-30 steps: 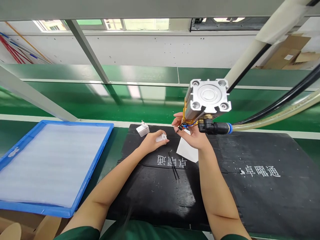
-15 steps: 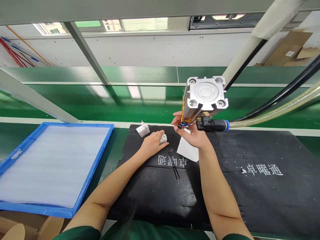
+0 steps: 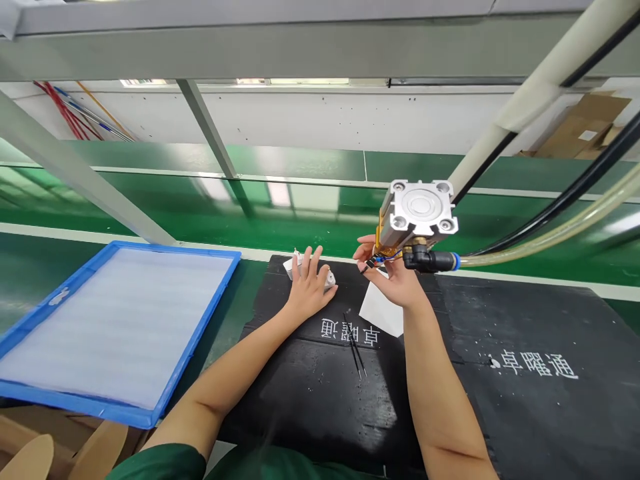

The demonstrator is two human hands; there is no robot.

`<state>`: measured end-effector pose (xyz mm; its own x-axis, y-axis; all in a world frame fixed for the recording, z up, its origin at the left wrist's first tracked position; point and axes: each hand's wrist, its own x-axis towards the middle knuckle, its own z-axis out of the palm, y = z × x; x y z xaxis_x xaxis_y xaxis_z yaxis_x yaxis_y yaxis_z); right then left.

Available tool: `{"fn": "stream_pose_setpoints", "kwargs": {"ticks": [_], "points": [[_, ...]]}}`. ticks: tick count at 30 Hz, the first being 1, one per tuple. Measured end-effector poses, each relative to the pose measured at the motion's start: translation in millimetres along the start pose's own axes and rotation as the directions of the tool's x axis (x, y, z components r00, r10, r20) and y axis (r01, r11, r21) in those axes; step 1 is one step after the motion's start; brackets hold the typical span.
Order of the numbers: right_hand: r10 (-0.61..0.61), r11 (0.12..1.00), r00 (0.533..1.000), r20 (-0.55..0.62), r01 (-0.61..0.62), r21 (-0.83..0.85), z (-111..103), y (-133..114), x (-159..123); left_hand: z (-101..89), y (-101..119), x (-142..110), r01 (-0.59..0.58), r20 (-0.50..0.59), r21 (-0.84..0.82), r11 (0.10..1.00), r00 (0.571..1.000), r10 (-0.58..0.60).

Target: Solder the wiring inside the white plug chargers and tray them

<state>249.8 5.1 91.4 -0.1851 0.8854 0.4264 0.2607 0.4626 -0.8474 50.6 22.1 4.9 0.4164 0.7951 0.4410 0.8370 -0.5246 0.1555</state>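
Note:
My left hand (image 3: 307, 287) lies over two white plug adapters with its fingers spread. One plug adapter (image 3: 289, 268) shows beyond the fingertips, its prongs upward; the other plug adapter (image 3: 330, 279) shows between thumb and index finger. Under the metal air cylinder (image 3: 420, 207) is my right hand (image 3: 400, 283), palm inward and fingers curled, partly hidden by the cylinder. In front of its thumb sits a small black part with thin wires (image 3: 373, 262); what the fingers hold is hidden. A white sheet (image 3: 381, 310) lies below that wrist. Black tweezers (image 3: 355, 347) rest on the black mat (image 3: 320, 413).
A blue-rimmed tray (image 3: 193, 347) with a white liner stands at the left. Black and clear hoses (image 3: 540, 230) run from the cylinder to the right. A slanted pole (image 3: 500, 127) rises behind it. Cardboard (image 3: 35, 453) shows at lower left.
My left hand has opened from a grip on one plug adapter and spread across both, which are now closer together. My right hand stays under the cylinder. The camera has tilted a little.

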Motion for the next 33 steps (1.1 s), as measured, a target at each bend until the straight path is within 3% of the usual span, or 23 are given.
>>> {"fn": "stream_pose_setpoints", "kwargs": {"ticks": [5,10,15,22,24,25,28,30,33], "points": [[-0.013,0.999,1.0,0.005,0.014,-0.048,-2.6,1.3,-0.1,-11.1,-11.8,3.3,0.136,-0.049,0.114,0.984,0.99,-0.131],[-0.038,0.998,0.999,0.015,0.038,-0.052,-4.6,1.9,-0.4,-26.9,-26.3,12.3,0.244,0.064,0.099,0.965,0.966,-0.251],[-0.05,0.998,0.999,0.002,0.05,-0.045,-3.9,4.1,0.4,-31.6,-43.1,17.1,0.376,0.317,-0.066,0.924,0.886,-0.338],[-0.085,0.996,0.996,-0.024,0.084,-0.038,-0.4,-1.7,2.1,-20.5,-45.1,18.8,0.41,0.291,-0.332,0.849,0.901,-0.321],[-0.094,0.995,0.995,-0.031,0.093,-0.042,-0.4,-3.1,2.7,-21.6,-46.9,22.1,0.481,0.316,-0.503,0.718,0.876,-0.365],[-0.096,0.994,0.995,-0.031,0.094,-0.046,-0.6,-3.3,3.0,-24.5,-47.8,24.4,0.527,0.352,-0.61,0.592,0.849,-0.394],[-0.095,0.994,0.995,-0.026,0.094,-0.059,-1.6,-2.1,3.4,-43.5,-47.9,31.6,0.559,0.493,-0.828,0.048,0.765,-0.414],[-0.103,0.993,0.994,-0.028,0.101,-0.063,-2.0,-0.4,3.4,-61.6,-45.6,34.3,0.487,0.537,-0.844,-0.227,0.757,-0.373],[-0.109,0.992,0.993,-0.033,0.107,-0.068,-1.9,1.9,3.6,-85.9,-41.4,34.4,0.423,0.562,-0.805,-0.417,0.768,-0.306]]}}
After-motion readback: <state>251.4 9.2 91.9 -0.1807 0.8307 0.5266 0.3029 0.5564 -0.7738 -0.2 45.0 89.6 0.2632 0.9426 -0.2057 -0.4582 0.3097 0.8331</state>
